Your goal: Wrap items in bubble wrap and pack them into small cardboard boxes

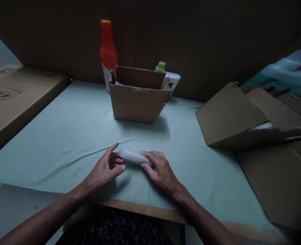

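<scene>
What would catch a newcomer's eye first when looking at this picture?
Probably the bright orange-red bottle, standing at the back of the pale cloth, partly behind the left side of a small open cardboard box. Next, at the front centre, comes the shiny bubble-wrapped bundle, its right end held in the right hand while the left hand is open beside its other end.
</scene>
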Demonstrator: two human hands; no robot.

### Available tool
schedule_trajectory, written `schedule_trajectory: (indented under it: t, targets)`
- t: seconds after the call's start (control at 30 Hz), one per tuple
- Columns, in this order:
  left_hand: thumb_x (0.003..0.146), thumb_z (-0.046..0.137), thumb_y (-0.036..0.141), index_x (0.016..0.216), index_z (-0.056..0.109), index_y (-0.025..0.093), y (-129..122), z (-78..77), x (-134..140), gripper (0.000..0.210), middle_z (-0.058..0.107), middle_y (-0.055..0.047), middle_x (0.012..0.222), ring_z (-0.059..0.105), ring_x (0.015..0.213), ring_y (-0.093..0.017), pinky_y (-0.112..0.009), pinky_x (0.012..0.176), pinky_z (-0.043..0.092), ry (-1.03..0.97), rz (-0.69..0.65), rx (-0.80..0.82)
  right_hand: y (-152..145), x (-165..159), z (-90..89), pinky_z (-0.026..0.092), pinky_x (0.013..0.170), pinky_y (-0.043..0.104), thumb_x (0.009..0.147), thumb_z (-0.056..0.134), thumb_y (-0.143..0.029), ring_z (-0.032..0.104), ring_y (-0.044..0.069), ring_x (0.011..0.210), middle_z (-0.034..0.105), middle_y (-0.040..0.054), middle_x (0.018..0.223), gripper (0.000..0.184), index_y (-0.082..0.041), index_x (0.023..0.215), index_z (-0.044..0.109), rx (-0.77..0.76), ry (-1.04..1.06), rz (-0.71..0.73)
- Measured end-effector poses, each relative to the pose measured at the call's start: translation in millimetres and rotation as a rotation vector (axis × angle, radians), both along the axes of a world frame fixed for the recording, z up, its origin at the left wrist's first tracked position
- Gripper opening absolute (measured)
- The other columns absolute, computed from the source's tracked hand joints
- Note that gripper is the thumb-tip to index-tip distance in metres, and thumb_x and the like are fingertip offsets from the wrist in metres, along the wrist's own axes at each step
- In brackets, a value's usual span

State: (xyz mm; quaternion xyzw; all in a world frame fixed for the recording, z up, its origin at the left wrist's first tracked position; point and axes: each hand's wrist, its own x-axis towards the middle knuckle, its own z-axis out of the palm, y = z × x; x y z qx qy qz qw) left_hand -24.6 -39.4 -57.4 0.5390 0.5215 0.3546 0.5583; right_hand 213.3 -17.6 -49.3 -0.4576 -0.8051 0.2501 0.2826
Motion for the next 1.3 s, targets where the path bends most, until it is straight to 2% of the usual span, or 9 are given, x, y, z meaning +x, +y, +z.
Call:
schedule_trajectory:
  t: [0.13,0.23,0.43,0.6,0.7,0.83,1.03,1.17,1.3]
  targets:
    - [0.086,0.064,0.041,0.155,0.026,0.016,0.4,4.7,11.0,0.083,0.067,-0.014,0.118,0.067,0.101,-0.024,-0.042,0.088,0.056,-0.064,-0.04,0.022,-6.8,1.3,5.9,0.051,0.098,0.046,0.088,0.065,-0.026,0.064,0.026,0.115,0.07,0.0099,0.123,0.022,-0.023,0.109,0.07,-0.141,0.086,0.093]
    - [0.087,0.064,0.041,0.152,0.035,0.02,-0.4,6.5,16.7,0.074,0.07,-0.01,0.111,0.066,0.089,-0.023,-0.039,0.079,0.057,-0.033,-0.06,0.093,-6.2,8.3,6.7,0.051,0.101,0.046,0.085,0.07,-0.037,0.057,0.028,0.127,0.056,0.0148,0.144,0.053,-0.023,0.134,0.058,-0.29,0.246,0.088]
    - [0.089,0.064,0.04,0.149,0.041,0.025,19.5,18.9,12.7,0.067,0.068,-0.011,0.121,0.067,0.102,-0.025,-0.043,0.09,0.057,0.127,-0.173,0.359,0.2,20.1,6.2,0.052,0.075,0.029,0.088,0.067,-0.05,0.063,0.017,0.081,0.069,0.004,0.09,0.037,-0.017,0.103,0.07,-0.673,0.48,0.153]
    - [0.09,0.063,0.037,0.148,0.042,0.021,109.8,76.4,1.2,0.063,0.052,-0.015,0.145,0.046,0.138,-0.03,-0.052,0.115,0.039,0.585,0.119,1.024,10.5,31.0,20.0,0.048,0.069,0.027,0.088,0.064,-0.051,0.058,0.016,0.074,0.065,0.0022,0.082,0.034,-0.017,0.091,0.068,-0.586,0.445,0.049]
    - [0.087,0.061,0.024,0.138,0.052,0.016,160.3,97.7,-2.2,0.052,0.058,-0.014,0.137,0.042,0.141,-0.033,-0.054,0.116,0.034,0.82,0.267,1.151,19.0,42.7,40.3,0.05,0.068,0.028,0.09,0.063,-0.046,0.062,0.018,0.075,0.068,0.0028,0.083,0.028,-0.02,0.095,0.07,-0.485,0.275,0.05]
    - [0.094,0.05,0.013,0.101,0.069,0.02,169.9,82.7,0.0,0.021,0.071,-0.007,0.098,0.06,0.119,-0.027,-0.053,0.115,0.033,0.927,0.184,1.254,38.7,65.9,75.6,0.052,0.064,0.028,0.087,0.068,-0.044,0.066,0.019,0.071,0.073,0.0031,0.084,0.025,-0.024,0.1,0.072,-0.151,0.154,-0.111]
    - [0.095,0.051,0.009,0.1,0.069,0.02,150.3,54.3,2.3,0.021,0.072,-0.004,0.097,0.065,0.094,-0.02,-0.052,0.113,0.033,0.855,0.204,1.342,109.4,60.0,150.4,0.051,0.065,0.028,0.087,0.068,-0.04,0.067,0.019,0.075,0.074,0.0041,0.091,0.024,-0.023,0.103,0.072,0.336,-0.017,-0.283]
    - [0.095,0.054,0.011,0.097,0.068,0.018,157.0,57.1,2.1,0.016,0.073,-0.005,0.095,0.066,0.091,-0.02,-0.052,0.111,0.035,0.815,0.222,1.37,179.4,15.9,174.9,0.047,0.066,0.026,0.086,0.063,-0.026,0.066,0.019,0.079,0.075,0.0045,0.097,0.023,-0.02,0.106,0.072,0.254,-0.29,-0.104]
    - [0.095,0.054,0.01,0.099,0.068,0.018,162.1,61.5,2.0,0.017,0.074,-0.005,0.095,0.066,0.088,-0.019,-0.053,0.112,0.035,0.813,0.214,1.375,229.6,-26.0,155.8,0.043,0.06,0.025,0.089,0.058,-0.027,0.065,0.017,0.071,0.074,0.0036,0.083,0.019,-0.02,0.097,0.074,-0.101,-0.557,0.119]
